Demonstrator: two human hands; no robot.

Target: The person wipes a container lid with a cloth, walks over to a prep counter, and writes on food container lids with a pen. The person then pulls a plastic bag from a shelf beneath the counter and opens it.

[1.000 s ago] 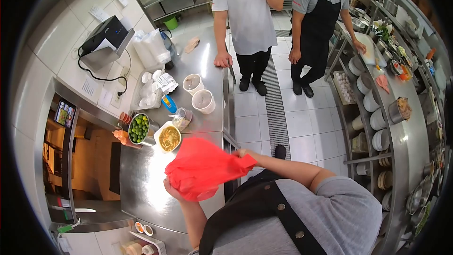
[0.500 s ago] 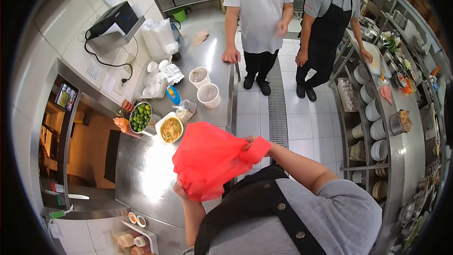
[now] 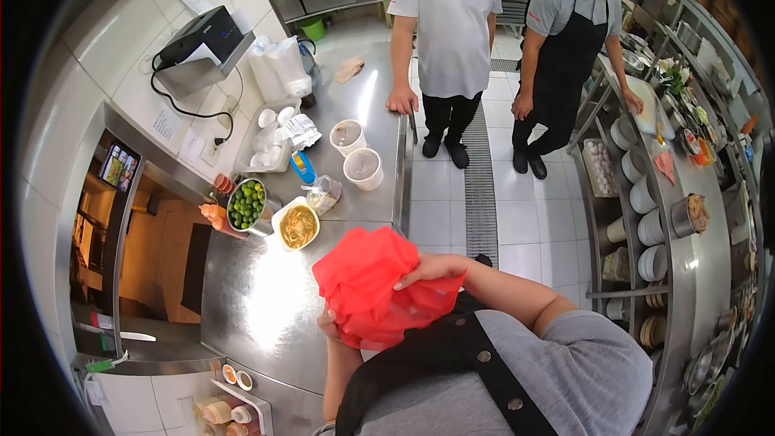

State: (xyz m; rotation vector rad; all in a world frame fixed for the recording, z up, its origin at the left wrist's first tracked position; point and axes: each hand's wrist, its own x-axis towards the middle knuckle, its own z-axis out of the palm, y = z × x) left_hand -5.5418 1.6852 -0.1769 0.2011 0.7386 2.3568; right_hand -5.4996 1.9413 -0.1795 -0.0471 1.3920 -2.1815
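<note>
A crumpled red bag [image 3: 367,287] of thin fabric is held up between my two hands, in front of my apron and above the near edge of the steel counter. My left hand [image 3: 329,324] grips its lower left side, most of the fingers hidden by the material. On the other side, my right hand [image 3: 424,269] has the thumb over the fabric and the fingers tucked into or behind it. Just beyond the bag, on the counter, is a white square bowl of noodle soup [image 3: 296,228].
Beside the bowl stand a metal container of green limes [image 3: 246,205], a clear plastic tub [image 3: 324,195] and two white buckets [image 3: 363,169]. Two people stand across the aisle, one in a white shirt [image 3: 448,24], one in a black apron [image 3: 571,56]. Shelves with bowls [image 3: 643,194] line the right.
The bag has been gathered lower and closer to me. My right hand has shifted from a folded strap end at the bag's right onto the bag's body. The view has moved slightly.
</note>
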